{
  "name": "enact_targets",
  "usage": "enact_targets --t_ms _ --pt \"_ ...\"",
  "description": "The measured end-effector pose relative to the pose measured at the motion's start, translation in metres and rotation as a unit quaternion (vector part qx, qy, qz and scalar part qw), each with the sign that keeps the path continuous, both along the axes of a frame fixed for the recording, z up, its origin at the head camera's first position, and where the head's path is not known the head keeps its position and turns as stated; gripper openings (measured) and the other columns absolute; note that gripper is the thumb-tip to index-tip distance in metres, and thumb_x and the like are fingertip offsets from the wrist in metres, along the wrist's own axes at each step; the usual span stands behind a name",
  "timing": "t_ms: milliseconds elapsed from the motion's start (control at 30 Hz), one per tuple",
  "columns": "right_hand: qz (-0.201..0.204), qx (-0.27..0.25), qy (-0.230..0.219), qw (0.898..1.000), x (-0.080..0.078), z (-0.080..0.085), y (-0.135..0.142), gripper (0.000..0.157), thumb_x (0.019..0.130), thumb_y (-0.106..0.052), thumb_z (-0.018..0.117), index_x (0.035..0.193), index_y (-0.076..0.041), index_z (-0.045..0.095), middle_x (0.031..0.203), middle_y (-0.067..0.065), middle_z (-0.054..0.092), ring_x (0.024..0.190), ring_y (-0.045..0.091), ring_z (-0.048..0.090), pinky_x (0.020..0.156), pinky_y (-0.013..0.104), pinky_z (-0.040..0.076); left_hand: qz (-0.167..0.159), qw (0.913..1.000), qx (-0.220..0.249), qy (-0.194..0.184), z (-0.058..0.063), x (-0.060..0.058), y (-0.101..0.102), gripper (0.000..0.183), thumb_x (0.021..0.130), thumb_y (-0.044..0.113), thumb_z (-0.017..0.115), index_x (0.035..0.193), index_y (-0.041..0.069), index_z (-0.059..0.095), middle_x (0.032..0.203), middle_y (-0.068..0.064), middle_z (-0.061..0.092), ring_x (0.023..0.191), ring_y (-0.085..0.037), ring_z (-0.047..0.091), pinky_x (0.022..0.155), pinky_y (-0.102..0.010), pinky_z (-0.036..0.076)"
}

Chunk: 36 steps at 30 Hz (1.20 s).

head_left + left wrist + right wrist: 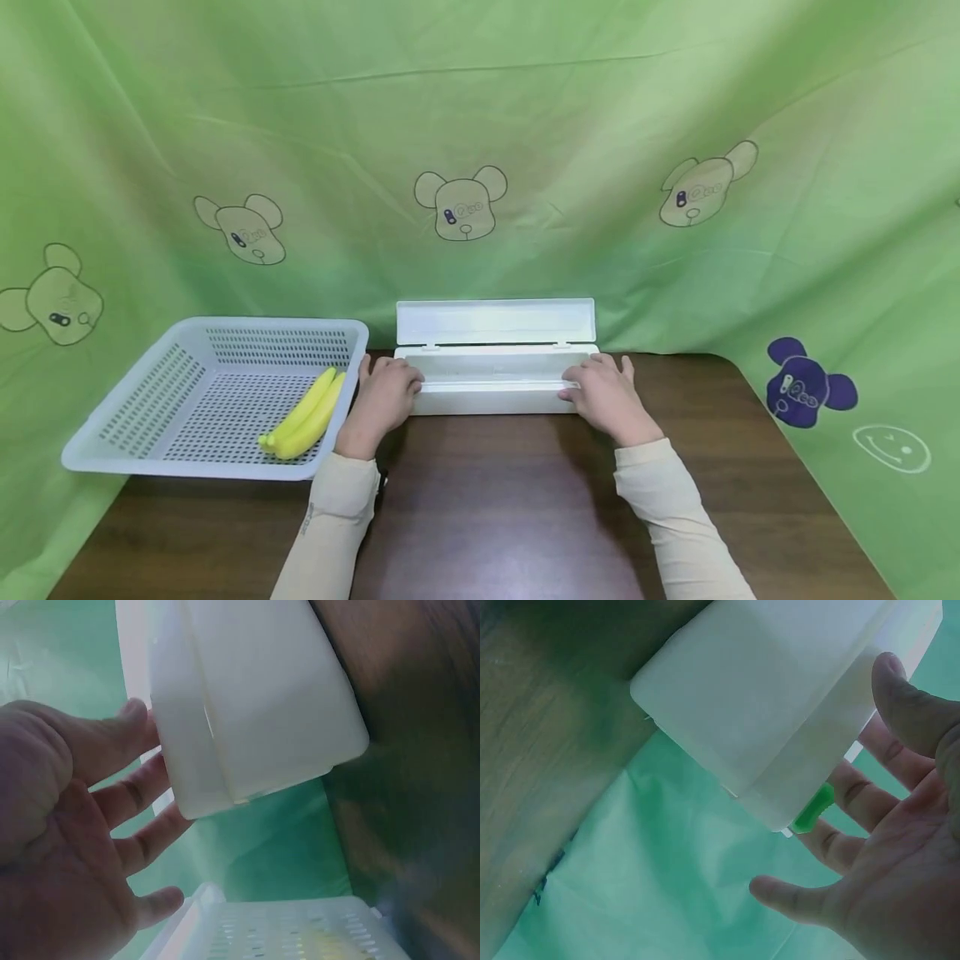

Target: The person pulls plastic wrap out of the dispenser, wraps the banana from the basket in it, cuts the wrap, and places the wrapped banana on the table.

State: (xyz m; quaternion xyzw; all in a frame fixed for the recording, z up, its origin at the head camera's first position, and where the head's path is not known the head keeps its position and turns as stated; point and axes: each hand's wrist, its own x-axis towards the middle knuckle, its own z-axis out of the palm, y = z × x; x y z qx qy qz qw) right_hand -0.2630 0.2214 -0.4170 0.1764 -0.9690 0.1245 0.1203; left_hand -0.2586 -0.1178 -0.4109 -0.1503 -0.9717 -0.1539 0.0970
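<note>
Table (495, 500): dark brown wood-grain top, bearing box (487, 403) and basket (187, 469).
Box, white, sits at the far middle edge, lid (495, 322) raised on its far side. Basket, pale, slotted, stands nearby at left.

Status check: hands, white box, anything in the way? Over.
Left hand at left end of white box, right hand at right end. Lid open. Possible obstacle: basket with bananas, close beside left hand.

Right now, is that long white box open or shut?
Open: in the head view, the lid of the white box is raised at the back, and the box's interior shows in front of it.
</note>
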Motion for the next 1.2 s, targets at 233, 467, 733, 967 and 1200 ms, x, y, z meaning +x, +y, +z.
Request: enact_targets --t_ms 233,467,733,967,1200 --pt "0.025 -0.006 -0.023 0.999 -0.009 0.005 0.002 0.018 0.079 -0.024 0.077 0.09 -0.011 0.071 0.095 0.004 0.066 0.108 0.035 0.047 0.097 0.071 0.012 0.034 0.9992 0.005 0.022 -0.002 -0.007 0.005 0.015 0.093 0.017 0.059 0.083 0.017 0.071 0.089 0.0 0.063 0.098 -0.03 0.05 0.104 -0.06 0.015" --pt "0.056 -0.03 -0.097 0.993 -0.021 0.008 0.011 0.01 0.08 -0.028 0.075 0.082 -0.019 0.071 0.08 -0.01 0.063 0.09 0.025 0.052 0.093 0.062 0.023 0.07 0.9959 0.017 0.054 -0.011 -0.02 0.01 0.016 0.095 0.016 0.057 0.082 0.012 0.065 0.085 -0.005 0.063 0.094 -0.033 0.051 0.102 -0.057 0.022" --pt "0.078 -0.037 -0.071 0.994 -0.027 0.015 0.016 0.008 0.085 -0.013 0.068 0.079 -0.018 0.07 0.074 -0.011 0.063 0.076 0.017 0.056 0.078 0.048 0.039 0.085 0.9921 0.027 0.089 -0.013 -0.03 0.014 0.016 0.095 0.017 0.057 0.082 0.009 0.062 0.084 -0.007 0.062 0.092 -0.034 0.051 0.098 -0.054 0.027" --pt "0.055 -0.035 0.01 0.998 -0.031 0.011 0.01 0.012 0.087 -0.006 0.063 0.076 -0.011 0.065 0.065 -0.007 0.055 0.065 0.017 0.051 0.077 0.049 0.037 0.078 0.9897 0.029 0.117 -0.016 -0.032 0.016 0.012 0.093 0.012 0.059 0.082 0.008 0.062 0.08 -0.006 0.06 0.088 -0.031 0.051 0.092 -0.049 0.032" --pt "0.023 -0.041 0.061 0.997 -0.032 0.004 0.003 0.012 0.09 -0.005 0.059 0.078 -0.009 0.061 0.075 0.001 0.059 0.073 0.022 0.057 0.09 0.059 0.033 0.061 0.9889 0.045 0.127 -0.021 -0.034 0.019 0.008 0.093 0.006 0.058 0.086 0.004 0.063 0.082 -0.008 0.059 0.082 -0.027 0.057 0.087 -0.046 0.039"
